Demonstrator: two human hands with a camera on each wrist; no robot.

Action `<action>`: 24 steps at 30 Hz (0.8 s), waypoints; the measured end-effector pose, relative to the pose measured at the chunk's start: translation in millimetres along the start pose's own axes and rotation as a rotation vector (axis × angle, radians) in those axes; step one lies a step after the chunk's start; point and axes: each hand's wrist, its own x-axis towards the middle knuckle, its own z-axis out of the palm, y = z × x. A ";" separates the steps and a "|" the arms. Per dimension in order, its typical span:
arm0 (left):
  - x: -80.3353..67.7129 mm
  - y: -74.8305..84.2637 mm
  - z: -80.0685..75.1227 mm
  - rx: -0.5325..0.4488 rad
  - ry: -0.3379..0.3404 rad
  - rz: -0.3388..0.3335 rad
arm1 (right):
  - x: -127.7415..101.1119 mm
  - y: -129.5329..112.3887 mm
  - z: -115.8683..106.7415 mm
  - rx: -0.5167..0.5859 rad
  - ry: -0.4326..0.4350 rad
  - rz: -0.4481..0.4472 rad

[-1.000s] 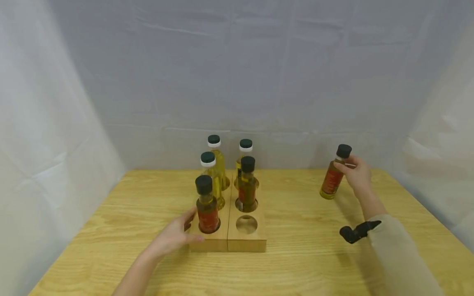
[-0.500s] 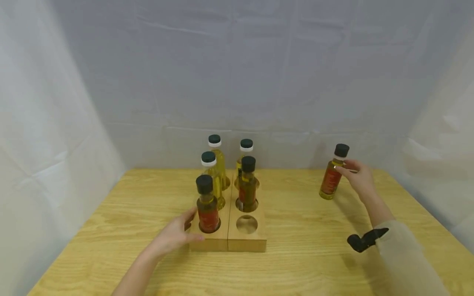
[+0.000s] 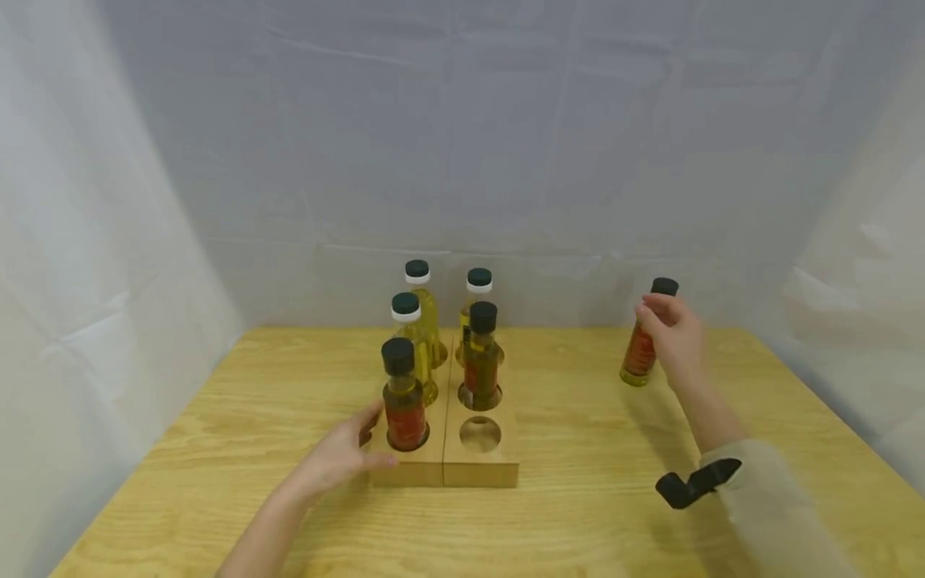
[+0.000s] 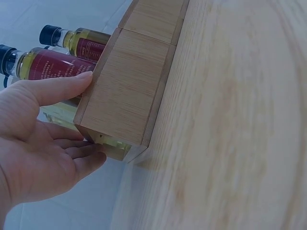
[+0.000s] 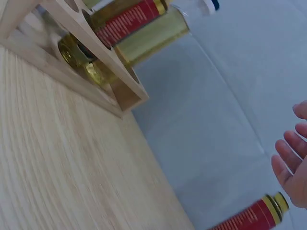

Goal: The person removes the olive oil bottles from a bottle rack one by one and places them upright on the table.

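Right hand has shifted across the lone bottle, fingers loosely bent, holding nothing.
So the bottle seems released, upright just beyond those fingers; the left hand holds the wooden rack's corner between thumb and fingers. Right knuckles hide the bottle's neck from the head camera; the right wrist view cuts off its base.
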 end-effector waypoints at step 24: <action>0.3 -0.3 0.2 0.000 0.012 -0.027 | -32.0 -40.6 102.3 0.126 -0.478 -0.134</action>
